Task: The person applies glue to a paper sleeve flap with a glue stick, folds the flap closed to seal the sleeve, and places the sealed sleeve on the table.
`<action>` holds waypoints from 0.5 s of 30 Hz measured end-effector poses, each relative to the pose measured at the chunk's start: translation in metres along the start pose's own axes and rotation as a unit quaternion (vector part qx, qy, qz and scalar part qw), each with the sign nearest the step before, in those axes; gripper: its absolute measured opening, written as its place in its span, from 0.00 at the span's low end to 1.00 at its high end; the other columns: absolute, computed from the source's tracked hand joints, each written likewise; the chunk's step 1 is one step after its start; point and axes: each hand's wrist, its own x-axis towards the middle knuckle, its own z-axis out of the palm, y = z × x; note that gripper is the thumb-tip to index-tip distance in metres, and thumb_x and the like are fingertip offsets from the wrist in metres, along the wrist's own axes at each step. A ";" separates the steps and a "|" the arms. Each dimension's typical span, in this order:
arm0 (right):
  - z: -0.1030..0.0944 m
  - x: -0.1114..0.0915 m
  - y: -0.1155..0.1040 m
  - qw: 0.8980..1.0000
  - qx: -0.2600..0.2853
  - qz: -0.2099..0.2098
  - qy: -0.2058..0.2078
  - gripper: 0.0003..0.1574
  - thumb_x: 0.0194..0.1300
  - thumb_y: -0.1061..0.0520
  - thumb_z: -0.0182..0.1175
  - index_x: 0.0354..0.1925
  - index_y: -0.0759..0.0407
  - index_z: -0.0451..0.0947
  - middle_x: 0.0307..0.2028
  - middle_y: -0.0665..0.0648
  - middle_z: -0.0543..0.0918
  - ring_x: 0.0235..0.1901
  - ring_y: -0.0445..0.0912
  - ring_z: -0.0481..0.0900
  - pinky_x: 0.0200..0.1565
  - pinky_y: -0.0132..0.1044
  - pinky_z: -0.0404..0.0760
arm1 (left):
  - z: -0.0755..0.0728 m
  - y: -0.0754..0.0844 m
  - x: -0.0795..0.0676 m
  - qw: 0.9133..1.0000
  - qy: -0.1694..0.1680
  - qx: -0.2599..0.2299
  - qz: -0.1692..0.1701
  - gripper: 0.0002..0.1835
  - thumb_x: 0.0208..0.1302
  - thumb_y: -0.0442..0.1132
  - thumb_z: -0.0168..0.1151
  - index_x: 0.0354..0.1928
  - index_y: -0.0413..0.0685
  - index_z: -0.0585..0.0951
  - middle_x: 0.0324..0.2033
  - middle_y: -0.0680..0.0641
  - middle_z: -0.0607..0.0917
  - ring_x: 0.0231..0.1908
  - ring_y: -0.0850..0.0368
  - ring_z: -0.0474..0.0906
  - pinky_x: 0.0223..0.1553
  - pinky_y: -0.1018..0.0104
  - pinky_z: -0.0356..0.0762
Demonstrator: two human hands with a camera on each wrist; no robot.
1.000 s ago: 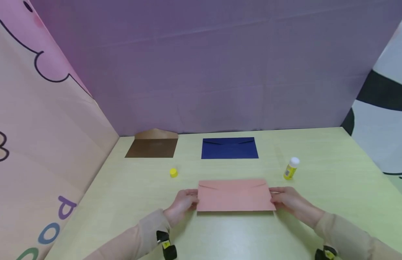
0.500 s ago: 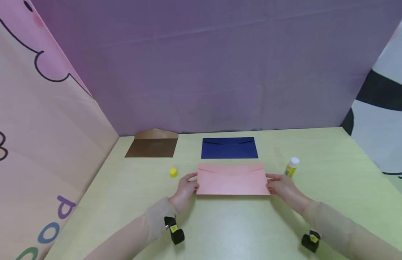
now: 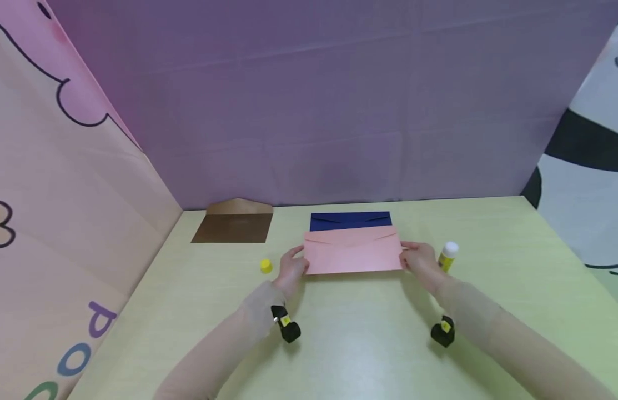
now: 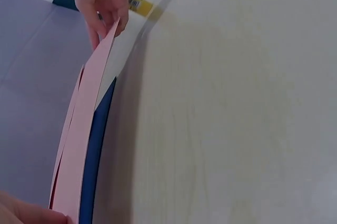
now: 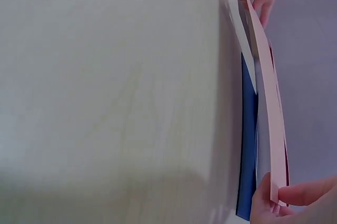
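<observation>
So, my left hand (image 3: 291, 271) and right hand (image 3: 421, 263) pinch the pink envelope (image 3: 352, 251) by its ends, raised over the table (image 3: 358, 328), partly hiding the blue envelope (image 3: 350, 220). Swinging my right hand outward could topple the nearby glue stick (image 3: 448, 256).

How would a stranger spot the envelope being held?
Below the purple backdrop is a pale table. Over it, a left hand and right hand grip the pink envelope by its ends, partly hiding the navy envelope. Only this one is pink and held.

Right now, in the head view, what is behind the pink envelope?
A blue envelope: its upper strip shows past the far edge of the pink envelope, which hides the rest.
</observation>
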 end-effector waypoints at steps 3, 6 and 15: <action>0.002 0.008 -0.002 1.000 0.009 -0.007 0.011 0.39 0.47 0.74 0.41 0.62 0.74 0.53 0.58 0.70 0.62 0.14 0.37 0.59 0.20 0.28 0.65 | 0.005 0.003 0.009 1.000 0.008 0.000 0.007 0.34 0.44 0.18 0.44 0.59 0.40 0.67 0.38 0.38 0.75 0.14 0.62 0.54 0.18 0.74 0.57; 0.004 0.016 -0.003 1.000 0.005 -0.009 0.026 0.39 0.46 0.75 0.40 0.61 0.74 0.55 0.59 0.70 0.63 0.12 0.36 0.58 0.20 0.27 0.66 | 0.010 0.007 0.017 1.000 0.015 0.002 0.019 0.33 0.44 0.18 0.44 0.58 0.39 0.67 0.46 0.38 0.73 0.18 0.60 0.60 0.17 0.75 0.58; 0.011 0.040 -0.005 0.995 -0.048 0.004 0.086 0.35 0.47 0.74 0.38 0.58 0.75 0.59 0.58 0.70 0.63 0.47 0.52 0.69 0.34 0.31 0.74 | 0.028 0.012 0.038 0.998 0.031 0.046 0.003 0.27 0.55 0.23 0.41 0.59 0.41 0.67 0.59 0.40 0.66 0.57 0.47 0.63 0.55 0.58 0.65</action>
